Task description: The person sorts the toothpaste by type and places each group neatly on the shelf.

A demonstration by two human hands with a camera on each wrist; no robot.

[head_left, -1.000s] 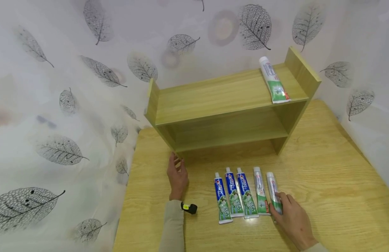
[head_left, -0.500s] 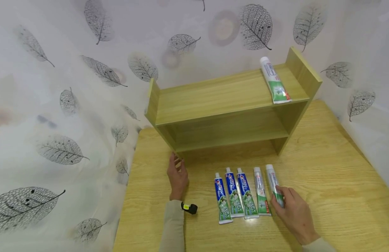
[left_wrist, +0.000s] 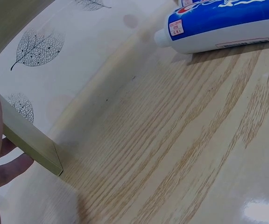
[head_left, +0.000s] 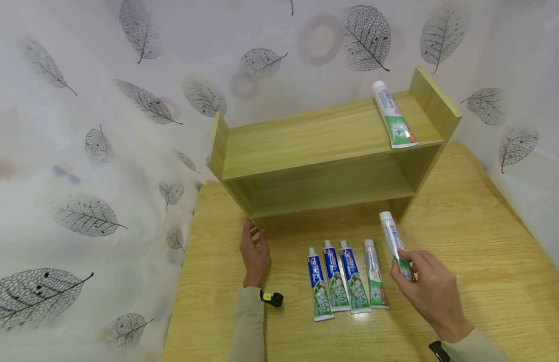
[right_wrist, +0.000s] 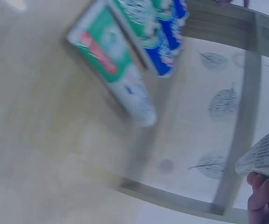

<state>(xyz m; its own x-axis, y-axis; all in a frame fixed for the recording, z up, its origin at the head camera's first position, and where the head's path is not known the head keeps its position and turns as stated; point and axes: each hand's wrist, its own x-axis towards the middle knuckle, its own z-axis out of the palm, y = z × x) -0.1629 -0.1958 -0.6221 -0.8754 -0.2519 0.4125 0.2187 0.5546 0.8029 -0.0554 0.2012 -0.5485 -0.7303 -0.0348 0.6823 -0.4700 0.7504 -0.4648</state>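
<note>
My right hand [head_left: 431, 289] pinches a white-and-green toothpaste tube [head_left: 391, 234] by its lower part, cap pointing toward the shelf; its crimped end [right_wrist: 265, 158] shows in the right wrist view. My left hand [head_left: 255, 256] holds the front lower corner of the wooden shelf [head_left: 302, 146], with fingers [left_wrist: 13, 171] on the outer side of the panel. On the table lie a second white-and-green tube [head_left: 375, 276] and several blue-and-green toothpaste tubes [head_left: 337, 279] in a row, caps toward the shelf. Another white-and-green tube [head_left: 394, 115] lies on the shelf's top board at the right.
The two-tier shelf stands at the back of the wooden table [head_left: 478, 241], its raised right side panel [head_left: 435, 103] beside the top tube. Leaf-patterned wall covering [head_left: 103, 151] surrounds the table behind and on both sides. Black camera straps [head_left: 271, 299] sit on the wrists.
My right hand has lifted its toothpaste tube from the right end of the row and carried it forward toward the shelf. The left hand has stayed at the shelf's corner.
</note>
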